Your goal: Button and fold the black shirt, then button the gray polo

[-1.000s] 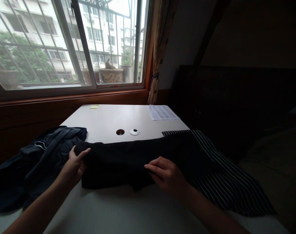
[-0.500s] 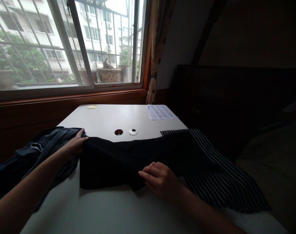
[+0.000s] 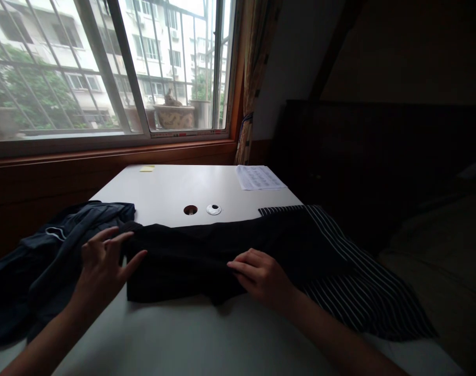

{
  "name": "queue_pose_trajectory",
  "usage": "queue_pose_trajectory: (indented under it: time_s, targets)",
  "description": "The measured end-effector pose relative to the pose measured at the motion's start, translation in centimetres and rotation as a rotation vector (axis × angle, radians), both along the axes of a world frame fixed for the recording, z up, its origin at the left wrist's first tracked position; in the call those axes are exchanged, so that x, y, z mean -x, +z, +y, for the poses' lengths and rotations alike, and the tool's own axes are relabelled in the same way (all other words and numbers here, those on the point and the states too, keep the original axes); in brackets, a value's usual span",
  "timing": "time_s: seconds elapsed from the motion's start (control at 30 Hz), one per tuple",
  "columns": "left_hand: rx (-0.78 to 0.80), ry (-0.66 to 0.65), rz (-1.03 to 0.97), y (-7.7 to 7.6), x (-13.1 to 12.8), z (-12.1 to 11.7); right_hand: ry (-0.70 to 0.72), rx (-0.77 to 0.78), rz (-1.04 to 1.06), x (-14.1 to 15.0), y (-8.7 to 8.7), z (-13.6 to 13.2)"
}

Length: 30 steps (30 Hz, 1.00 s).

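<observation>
A black garment (image 3: 183, 256), long and narrow like folded pants, lies across the white table (image 3: 171, 190). My left hand (image 3: 106, 261) is at its left end, fingers spread and holding nothing. Whether those fingertips touch the cloth I cannot tell. With its fingers pinched together, my right hand (image 3: 261, 274) grips the lower middle of the black garment. Under the right end of that cloth lies a black garment with white stripes (image 3: 363, 297). To the left, a dark blue-grey garment (image 3: 69, 245) is heaped next to my left hand.
Printed paper sheets (image 3: 260, 178) lie at the table's far right corner, and a yellow sticky note (image 3: 147, 169) at the far left. Behind the garment are a round hole (image 3: 190, 210) and a white round cap (image 3: 213, 209). A barred window (image 3: 175, 78) rises beyond the table.
My left hand has let go of the black garment's upper left corner, moved nearer and opened. My right hand has shifted slightly up and right; the cloth's middle looks flatter.
</observation>
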State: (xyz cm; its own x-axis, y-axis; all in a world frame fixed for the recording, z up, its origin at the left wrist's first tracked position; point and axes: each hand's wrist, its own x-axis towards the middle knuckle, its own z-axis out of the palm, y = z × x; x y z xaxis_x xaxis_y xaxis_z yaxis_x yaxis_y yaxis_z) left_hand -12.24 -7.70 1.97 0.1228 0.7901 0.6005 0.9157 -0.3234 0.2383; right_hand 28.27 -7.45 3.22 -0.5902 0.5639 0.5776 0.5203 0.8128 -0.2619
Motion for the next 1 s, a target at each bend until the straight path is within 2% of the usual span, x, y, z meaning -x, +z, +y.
queue_pose_trajectory:
  time_s: [0.03,0.13,0.2,0.3,0.4,0.53,0.67,0.73,0.8,0.9,1.0]
  targets:
    - [-0.012,-0.084,0.084,0.0,-0.6,-0.7,-0.003,0.012,0.006,0.0,0.0,0.1]
    - [0.113,-0.385,0.299,-0.2,-2.8,-1.9,-0.013,0.041,0.016,0.0,0.1,0.4]
    - [0.183,-0.468,0.376,-0.5,-4.0,-2.0,-0.020,0.054,0.029,-0.1,0.2,0.6]
    - [0.207,-0.456,0.367,-0.9,-4.7,-1.3,-0.031,0.065,0.042,-0.1,0.2,0.8]
    - [0.254,-0.480,0.318,-0.5,-4.2,-0.4,-0.028,0.065,0.033,-0.1,0.4,0.9]
    - [0.309,-0.504,0.256,2.0,-2.9,0.4,-0.021,0.048,0.021,0.0,0.6,0.8]
    - [0.192,-0.499,0.264,4.9,-0.8,0.8,0.001,0.010,-0.006,0.1,0.6,0.5]
    - [0.140,-0.519,0.281,5.7,0.2,0.8,0.016,-0.022,-0.040,0.4,0.6,0.1]
    - [0.157,-0.552,0.307,6.0,0.9,0.5,0.038,-0.059,-0.089,0.7,0.4,-0.3]
    - [0.338,-0.598,0.309,5.7,1.0,-0.5,0.069,-0.103,-0.161,1.1,-0.2,-1.1]
    - [0.662,-0.659,0.253,4.9,0.8,-1.4,0.075,-0.102,-0.219,1.3,-0.9,-1.8]
